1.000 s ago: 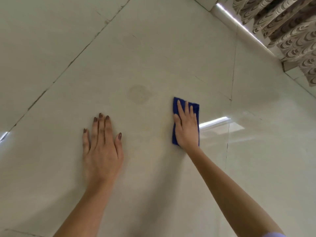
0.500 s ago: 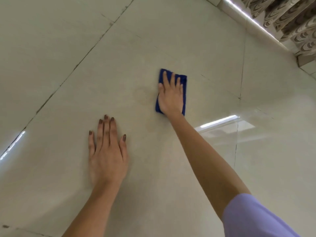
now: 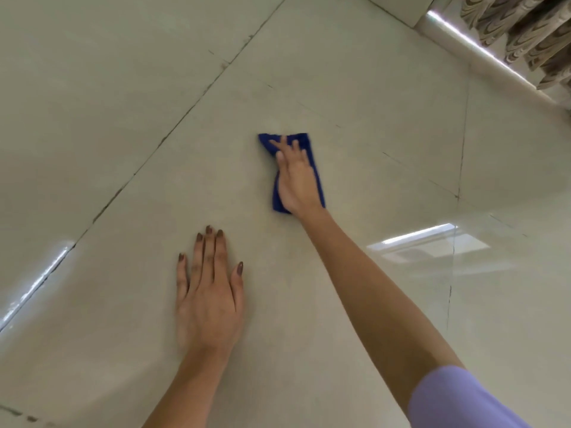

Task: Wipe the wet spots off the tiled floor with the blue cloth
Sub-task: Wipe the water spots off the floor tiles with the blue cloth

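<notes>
A pale, glossy tiled floor [image 3: 386, 88] fills nearly the whole head view, cut by dark grout lines: one long diagonal joint [image 3: 173, 131] runs from the top centre down to the left edge, and a second joint [image 3: 460, 168] drops almost vertically on the right. A bright window reflection [image 3: 414, 239] lies on the tile to the right of the outstretched arm. Along the top right corner the floor ends at a light skirting strip [image 3: 482, 47], with a patterned curtain [image 3: 531, 32] hanging just behind it. The large tile under both hands is bare on every side, with open floor to the left, ahead and to the right.

The right hand [image 3: 296, 180] lies palm down on the blue cloth [image 3: 316, 168], its fingers [image 3: 279, 145] stretched forward and slightly spread, pressing the cloth flat against the floor rather than gripping it. The cloth is folded into a narrow strip, showing beyond the fingertips and along both sides of the hand. Its edges are a little blurred.

The left hand [image 3: 210, 301] rests flat on the same tile, nearer the person and well apart from the cloth, fingers extended and close together, thumb out to the side, holding nothing. A lilac sleeve [image 3: 463, 400] covers the right upper arm at the bottom right.
</notes>
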